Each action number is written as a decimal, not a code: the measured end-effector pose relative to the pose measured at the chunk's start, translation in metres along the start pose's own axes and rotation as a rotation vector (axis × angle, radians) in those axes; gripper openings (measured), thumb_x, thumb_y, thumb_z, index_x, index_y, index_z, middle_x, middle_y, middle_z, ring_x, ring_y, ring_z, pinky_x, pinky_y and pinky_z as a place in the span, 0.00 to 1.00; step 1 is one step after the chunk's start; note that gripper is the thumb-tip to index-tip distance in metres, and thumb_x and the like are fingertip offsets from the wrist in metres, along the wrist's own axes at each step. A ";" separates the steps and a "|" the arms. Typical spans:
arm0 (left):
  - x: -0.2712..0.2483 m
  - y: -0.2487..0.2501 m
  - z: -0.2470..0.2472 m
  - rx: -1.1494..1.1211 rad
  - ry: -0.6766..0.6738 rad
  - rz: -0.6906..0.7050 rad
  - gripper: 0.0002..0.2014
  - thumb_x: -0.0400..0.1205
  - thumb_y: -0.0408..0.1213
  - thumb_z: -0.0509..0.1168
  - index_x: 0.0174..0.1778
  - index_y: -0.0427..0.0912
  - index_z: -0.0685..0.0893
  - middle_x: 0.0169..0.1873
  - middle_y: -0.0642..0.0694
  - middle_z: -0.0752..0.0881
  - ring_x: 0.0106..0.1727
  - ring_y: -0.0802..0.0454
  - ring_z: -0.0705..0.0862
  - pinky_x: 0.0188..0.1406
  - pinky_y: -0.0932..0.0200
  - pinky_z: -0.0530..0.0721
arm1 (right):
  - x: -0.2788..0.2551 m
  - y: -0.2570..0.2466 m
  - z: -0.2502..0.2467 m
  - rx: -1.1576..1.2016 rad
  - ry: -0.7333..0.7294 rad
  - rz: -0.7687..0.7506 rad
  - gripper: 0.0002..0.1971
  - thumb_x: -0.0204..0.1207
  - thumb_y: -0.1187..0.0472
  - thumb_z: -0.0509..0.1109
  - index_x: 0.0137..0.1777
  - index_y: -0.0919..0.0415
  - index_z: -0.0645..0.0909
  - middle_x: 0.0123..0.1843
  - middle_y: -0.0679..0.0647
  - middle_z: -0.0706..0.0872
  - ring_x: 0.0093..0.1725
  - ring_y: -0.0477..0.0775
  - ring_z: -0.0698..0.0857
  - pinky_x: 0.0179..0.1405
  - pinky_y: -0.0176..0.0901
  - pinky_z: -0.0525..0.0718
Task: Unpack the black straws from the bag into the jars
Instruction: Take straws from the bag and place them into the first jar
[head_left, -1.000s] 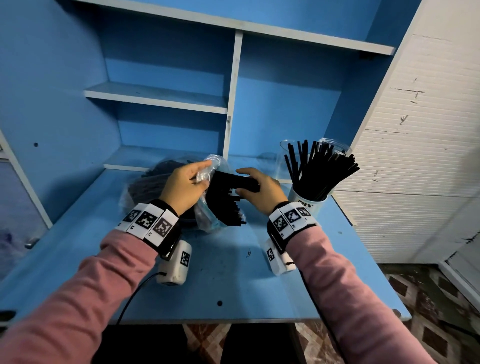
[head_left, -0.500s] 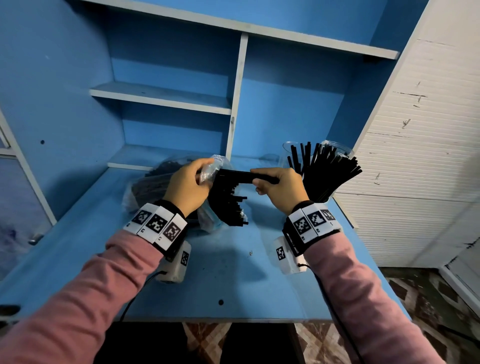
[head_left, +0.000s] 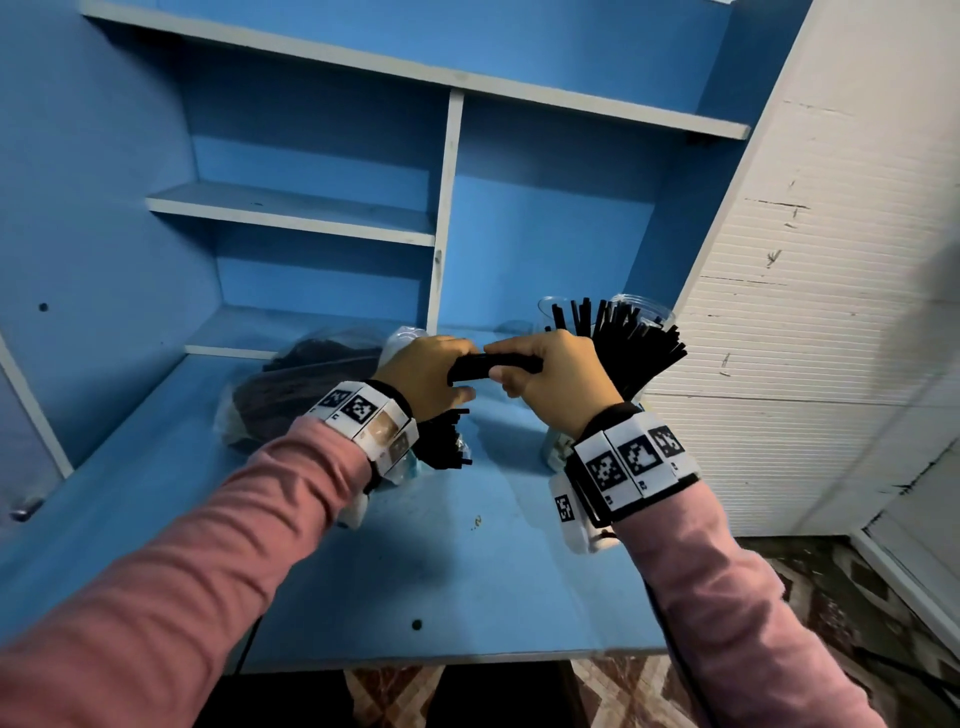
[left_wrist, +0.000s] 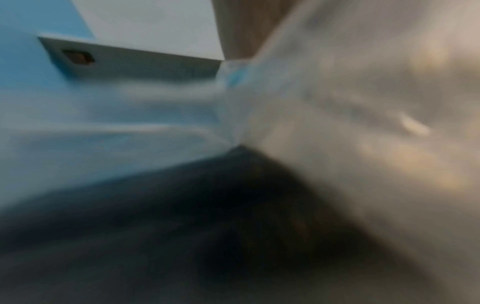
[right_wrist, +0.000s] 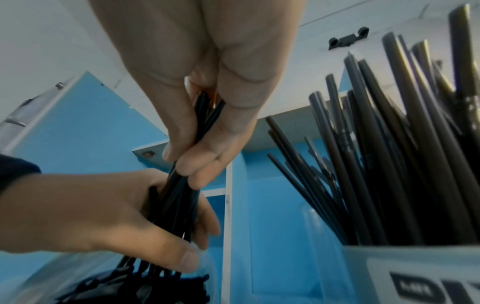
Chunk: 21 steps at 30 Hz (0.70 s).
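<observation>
Black plastic straws in a thin bunch (head_left: 491, 365) are now held flat between both hands, up above the blue table (head_left: 441, 571). Half a second ago the bunch was lower and part of it was inside the clear plastic bag (head_left: 400, 343). The right hand (head_left: 558, 382) has pulled it out to the right, closer to the clear plastic jar (right_wrist: 405, 271) that is already stuffed with straws. Its fingers and thumb are curled tight round the bunch, as the right wrist view shows plainly. The left hand (head_left: 423, 376) has moved over too, and its fingers are curled round the near end of the same bunch. I think this bunch is about ready to go into a jar.

More straws (head_left: 441, 441) poke out of the bag mouth below the left wrist, so the bag is not empty yet.

Some things are hard to see. The left wrist view is all blur, with only pale plastic and a dark patch. A second clear jar (head_left: 553, 312) peeks out behind the full one, and I cannot tell what is in it. A dark heap in another clear bag (head_left: 291, 395) lies far left, too dim to make out.
</observation>
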<state>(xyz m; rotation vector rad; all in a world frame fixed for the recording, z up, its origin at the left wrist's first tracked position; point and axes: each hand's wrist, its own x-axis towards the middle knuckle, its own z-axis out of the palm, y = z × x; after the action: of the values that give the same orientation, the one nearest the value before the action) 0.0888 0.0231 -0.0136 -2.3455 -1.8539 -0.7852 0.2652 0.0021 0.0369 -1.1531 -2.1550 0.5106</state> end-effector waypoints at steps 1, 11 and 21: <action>0.001 -0.002 0.002 0.003 0.009 -0.008 0.12 0.73 0.47 0.72 0.49 0.49 0.84 0.47 0.50 0.88 0.53 0.46 0.85 0.58 0.51 0.75 | 0.000 -0.001 -0.003 -0.017 -0.009 -0.008 0.12 0.76 0.65 0.73 0.59 0.58 0.87 0.35 0.47 0.83 0.34 0.47 0.84 0.34 0.18 0.74; 0.000 -0.006 -0.001 -0.247 0.019 -0.094 0.15 0.78 0.49 0.71 0.35 0.42 0.79 0.29 0.47 0.83 0.35 0.46 0.82 0.39 0.51 0.78 | -0.002 -0.008 -0.027 -0.108 0.010 -0.106 0.14 0.76 0.60 0.73 0.61 0.58 0.85 0.51 0.54 0.90 0.47 0.48 0.86 0.44 0.17 0.72; 0.004 0.032 -0.012 -0.635 0.213 -0.148 0.17 0.82 0.45 0.68 0.27 0.52 0.74 0.17 0.56 0.70 0.22 0.61 0.71 0.24 0.72 0.68 | 0.004 -0.033 -0.034 0.254 0.411 -0.278 0.18 0.74 0.58 0.76 0.64 0.55 0.80 0.57 0.50 0.84 0.54 0.44 0.85 0.54 0.44 0.86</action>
<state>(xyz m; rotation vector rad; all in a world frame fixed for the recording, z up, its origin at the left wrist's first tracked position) 0.1148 0.0138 0.0067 -2.3028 -1.8989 -1.7884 0.2671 -0.0113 0.0830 -0.7296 -1.7942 0.3704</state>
